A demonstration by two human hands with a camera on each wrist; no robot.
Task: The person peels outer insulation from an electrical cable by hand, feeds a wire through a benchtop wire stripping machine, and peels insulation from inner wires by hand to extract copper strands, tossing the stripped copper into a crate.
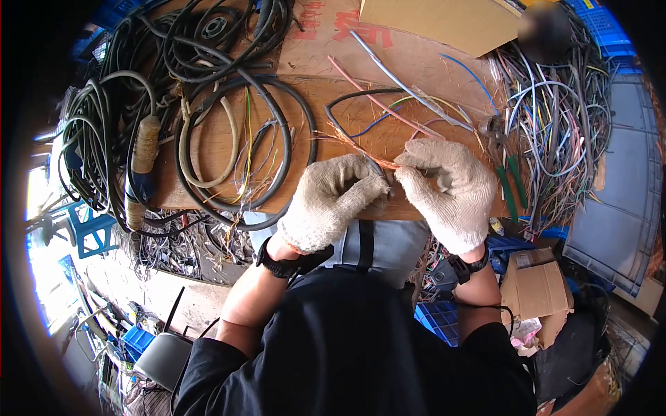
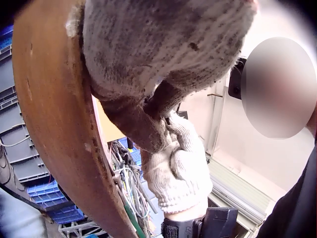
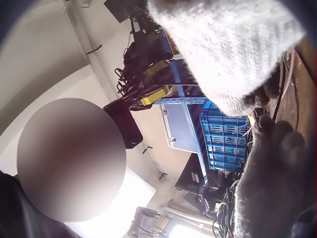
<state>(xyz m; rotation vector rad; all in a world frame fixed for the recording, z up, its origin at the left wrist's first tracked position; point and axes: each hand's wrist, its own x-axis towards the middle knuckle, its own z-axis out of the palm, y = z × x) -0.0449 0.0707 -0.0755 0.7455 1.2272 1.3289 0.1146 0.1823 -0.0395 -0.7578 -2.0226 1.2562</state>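
Note:
Both hands wear knitted whitish work gloves and meet over the front edge of the wooden bench. The left hand [image 1: 331,201] grips a dark cable whose bare copper strands [image 1: 361,150] fan out to the upper left. Against it, the right hand [image 1: 451,191] pinches the copper between thumb and forefinger. A black sheath loop [image 1: 334,111] arcs behind the strands. In the left wrist view, the left glove [image 2: 158,49] fills the top and hides most of the cable; the right glove [image 2: 176,178] touches its fingertips.
Green-handled cutters [image 1: 510,182] lie at the right, beside a heap of stripped wires [image 1: 555,125]. Coiled black cables [image 1: 104,132] cover the left side. Loose pink, blue and grey insulation pieces [image 1: 406,84] lie behind the hands. An open cardboard box [image 1: 534,284] stands below right.

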